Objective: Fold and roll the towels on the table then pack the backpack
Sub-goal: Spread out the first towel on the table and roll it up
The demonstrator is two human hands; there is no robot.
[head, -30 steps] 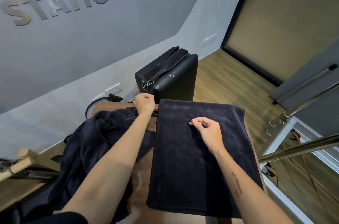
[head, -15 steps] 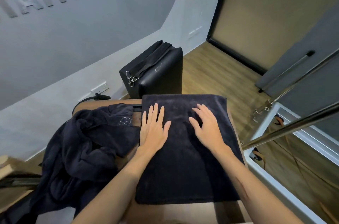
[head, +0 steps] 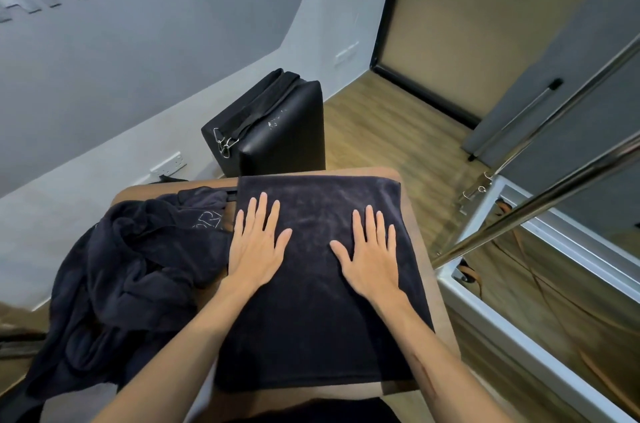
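Head view: left hand (head: pixel 254 247) and right hand (head: pixel 370 254) lie flat, fingers straight and spread, palms down on the folded towel (head: pixel 311 318), which covers the tabletop's (head: pixel 420 239) right side. Both forearms extend forward. A crumpled towel (head: pixel 117 284) lies at the left edge.

Black padded box (head: pixel 277 132) on wood floor (head: pixel 391 132) — wall socket (head: pixel 168 163) nearby

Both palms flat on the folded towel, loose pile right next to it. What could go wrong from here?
1. The crumpled dark pile lies against the left hand; rolling the folded towel could catch its edge.
2. The towel reaches the table's right edge by the right hand; a skewed roll might slip off.
3. Both hands sit toward the far half, so the near end may creep or wrinkle.
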